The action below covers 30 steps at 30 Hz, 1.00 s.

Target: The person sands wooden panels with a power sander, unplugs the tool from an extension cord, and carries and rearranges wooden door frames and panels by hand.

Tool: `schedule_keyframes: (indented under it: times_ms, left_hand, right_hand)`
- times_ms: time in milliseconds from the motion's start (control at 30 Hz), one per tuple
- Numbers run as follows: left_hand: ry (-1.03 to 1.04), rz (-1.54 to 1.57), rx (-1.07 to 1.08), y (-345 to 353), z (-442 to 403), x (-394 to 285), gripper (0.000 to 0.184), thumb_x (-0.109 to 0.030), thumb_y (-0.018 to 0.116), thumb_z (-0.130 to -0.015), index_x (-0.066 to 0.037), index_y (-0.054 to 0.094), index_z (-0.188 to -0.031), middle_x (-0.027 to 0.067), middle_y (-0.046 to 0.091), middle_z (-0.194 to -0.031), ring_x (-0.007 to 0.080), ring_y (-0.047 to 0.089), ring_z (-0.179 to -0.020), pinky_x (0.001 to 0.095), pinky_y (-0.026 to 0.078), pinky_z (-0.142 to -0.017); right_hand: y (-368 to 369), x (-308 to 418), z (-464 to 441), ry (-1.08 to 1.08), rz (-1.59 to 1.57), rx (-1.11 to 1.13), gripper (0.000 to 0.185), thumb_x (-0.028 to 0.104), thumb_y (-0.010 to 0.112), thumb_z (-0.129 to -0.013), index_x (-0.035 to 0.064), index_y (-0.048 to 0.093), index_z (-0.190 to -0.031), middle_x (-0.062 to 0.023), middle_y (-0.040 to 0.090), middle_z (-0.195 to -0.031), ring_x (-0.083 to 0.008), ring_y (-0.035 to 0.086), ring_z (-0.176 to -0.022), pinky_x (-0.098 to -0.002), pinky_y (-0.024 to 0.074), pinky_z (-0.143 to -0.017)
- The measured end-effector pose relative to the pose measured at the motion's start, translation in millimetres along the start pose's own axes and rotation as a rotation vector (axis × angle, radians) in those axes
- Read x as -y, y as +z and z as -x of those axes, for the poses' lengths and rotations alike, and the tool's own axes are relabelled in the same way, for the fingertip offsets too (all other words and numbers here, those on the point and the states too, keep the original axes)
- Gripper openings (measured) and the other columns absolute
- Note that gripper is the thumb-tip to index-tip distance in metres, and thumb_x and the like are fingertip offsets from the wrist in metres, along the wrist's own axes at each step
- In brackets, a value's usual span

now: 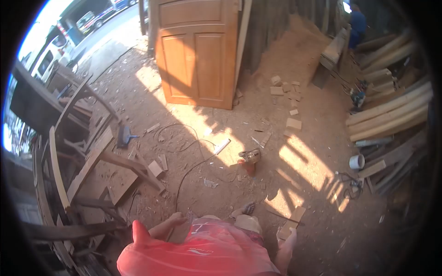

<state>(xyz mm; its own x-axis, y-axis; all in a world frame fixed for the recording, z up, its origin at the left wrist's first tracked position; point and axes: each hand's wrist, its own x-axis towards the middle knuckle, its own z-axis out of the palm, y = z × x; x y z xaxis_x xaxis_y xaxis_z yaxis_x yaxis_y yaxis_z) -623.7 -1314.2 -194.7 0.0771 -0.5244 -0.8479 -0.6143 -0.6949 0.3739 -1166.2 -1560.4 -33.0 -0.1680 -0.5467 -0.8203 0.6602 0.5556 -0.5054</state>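
A short flat piece of wood (296,215) is gripped at its near end by my right hand (287,234), out beside my right leg. The fingers are closed around its edge. My left hand (177,219) hangs by my left hip, small and blurred in this view, and its fingers cannot be made out well. In front of my feet, an orange and grey power tool (249,156) rests on the dirt floor. Near it lies a pale flat strip (222,146).
A panelled wooden door (198,55) stands upright ahead. Wooden frames (92,165) crowd the left side, and stacked timber (391,110) fills the right. A cable (186,172) crosses the floor. Wood offcuts (293,123) lie scattered. A person in blue (357,25) is at far right.
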Motion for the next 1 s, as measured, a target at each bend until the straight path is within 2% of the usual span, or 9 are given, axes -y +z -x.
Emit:
schedule_keyframes:
  times_ms: [33, 100, 167, 400, 633, 733, 833, 900, 1000]
  left_hand:
    - [-0.210, -0.053, -0.054, -6, 14, -53, 0.063, -0.061, 0.054, -0.092, -0.005, 0.077, -0.110, 0.0269, 0.071, -0.117, 0.0385, 0.066, -0.118, 0.0488, 0.052, -0.098]
    - [-0.147, -0.059, -0.159, -18, 23, -135, 0.060, -0.057, 0.053, -0.096, -0.004, 0.074, -0.116, 0.0262, 0.072, -0.114, 0.0395, 0.071, -0.106, 0.0469, 0.056, -0.091]
    - [-0.135, 0.376, -0.243, -43, 57, -237, 0.053, -0.048, 0.056, -0.096, -0.003, 0.072, -0.120, 0.0229, 0.075, -0.109, 0.0350, 0.073, -0.103, 0.0452, 0.056, -0.092]
    - [-0.035, 0.415, -0.297, 9, -21, -309, 0.050, -0.042, 0.060, -0.095, -0.003, 0.072, -0.122, 0.0194, 0.076, -0.108, 0.0345, 0.074, -0.101, 0.0444, 0.055, -0.093]
    - [-0.399, 0.176, -0.113, 2, -118, -360, 0.049, -0.042, 0.064, -0.091, -0.003, 0.074, -0.120, 0.0216, 0.074, -0.118, 0.0370, 0.068, -0.117, 0.0486, 0.053, -0.098]
    - [-0.187, -0.035, -0.282, -12, -207, -445, 0.045, -0.037, 0.061, -0.088, 0.002, 0.077, -0.103, 0.0271, 0.072, -0.113, 0.0426, 0.070, -0.107, 0.0498, 0.056, -0.090]
    - [0.026, 0.236, -0.449, -64, -270, -609, 0.047, -0.035, 0.058, -0.090, 0.006, 0.073, -0.106, 0.0298, 0.071, -0.111, 0.0466, 0.068, -0.106, 0.0505, 0.054, -0.092]
    - [0.222, 0.288, -0.438, -105, -268, -734, 0.058, -0.046, 0.058, -0.096, 0.001, 0.065, -0.129, 0.0250, 0.070, -0.123, 0.0408, 0.066, -0.118, 0.0474, 0.050, -0.102]
    - [0.596, 0.365, -0.468, -146, -252, -862, 0.053, -0.041, 0.058, -0.100, 0.001, 0.064, -0.132, 0.0265, 0.069, -0.123, 0.0390, 0.066, -0.116, 0.0457, 0.051, -0.098]
  right_hand:
    - [-10, 24, -5, -0.002, 0.004, -0.050, 0.043, 0.024, 0.064, -0.085, 0.0088, 0.057, -0.125, -0.0115, 0.063, -0.105, -0.0346, 0.064, -0.094, -0.0462, 0.0587, -0.079]
    - [-23, 71, -20, 0.023, 0.067, -0.181, 0.049, 0.027, 0.067, -0.083, 0.0106, 0.055, -0.128, -0.0119, 0.061, -0.106, -0.0340, 0.063, -0.094, -0.0496, 0.0587, -0.082]
    - [-34, 106, -52, 0.029, 0.098, -0.195, 0.050, 0.028, 0.068, -0.082, 0.0091, 0.057, -0.128, -0.0130, 0.064, -0.106, -0.0338, 0.064, -0.094, -0.0486, 0.0584, -0.083]
    - [21, 210, -165, 0.032, 0.288, -0.151, 0.051, 0.028, 0.069, -0.081, 0.0050, 0.060, -0.125, -0.0163, 0.067, -0.106, -0.0354, 0.067, -0.097, -0.0478, 0.0577, -0.084]
    - [101, 315, -284, 0.021, 0.491, -0.028, 0.050, 0.028, 0.068, -0.081, 0.0020, 0.062, -0.123, -0.0189, 0.068, -0.108, -0.0374, 0.067, -0.099, -0.0480, 0.0573, -0.084]
    - [119, 370, -328, 0.002, 0.591, -0.029, 0.049, 0.028, 0.067, -0.082, 0.0007, 0.062, -0.122, -0.0200, 0.068, -0.108, -0.0383, 0.067, -0.100, -0.0481, 0.0572, -0.085]
    - [137, 415, -369, -0.017, 0.689, -0.035, 0.049, 0.028, 0.067, -0.082, -0.0006, 0.063, -0.121, -0.0212, 0.069, -0.109, -0.0392, 0.068, -0.101, -0.0482, 0.0570, -0.085]
    - [147, 444, -395, -0.041, 0.744, -0.039, 0.049, 0.028, 0.067, -0.082, -0.0014, 0.063, -0.121, -0.0219, 0.069, -0.109, -0.0397, 0.068, -0.102, -0.0482, 0.0569, -0.085]
    - [138, 488, -438, -0.103, 0.867, -0.031, 0.049, 0.029, 0.066, -0.082, -0.0027, 0.064, -0.120, -0.0230, 0.070, -0.109, -0.0406, 0.068, -0.102, -0.0483, 0.0568, -0.085]
